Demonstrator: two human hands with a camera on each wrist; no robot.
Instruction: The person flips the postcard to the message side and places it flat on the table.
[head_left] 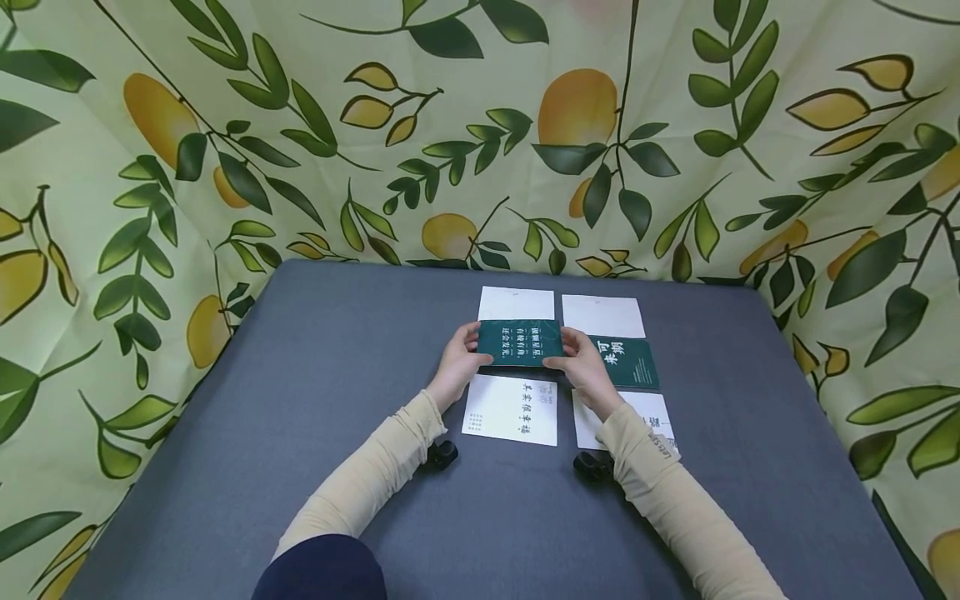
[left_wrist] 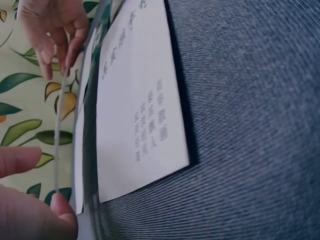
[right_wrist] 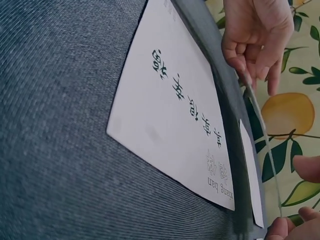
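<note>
Between both hands a dark green card [head_left: 521, 342] with white writing is held just above the table. The left hand [head_left: 456, 363] pinches its left edge between thumb and fingers, and the right hand [head_left: 586, 367] pinches the right edge. Both wrist views show this card nearly edge-on, as a thin strip. Nearest the person below it lies a white card [head_left: 510, 409] with dark lettering. To the right, a second green card [head_left: 627, 363] lies partly behind the right hand, above another white card [head_left: 636, 417] that the right forearm partly covers.
Two blank-looking white cards, the left one [head_left: 517, 302] and the right one [head_left: 603, 316], lie at the back of the grey table [head_left: 300, 400]. Small black objects [head_left: 442, 455] show beside the wrists. A leaf-and-fruit patterned cloth [head_left: 480, 125] hangs behind the table.
</note>
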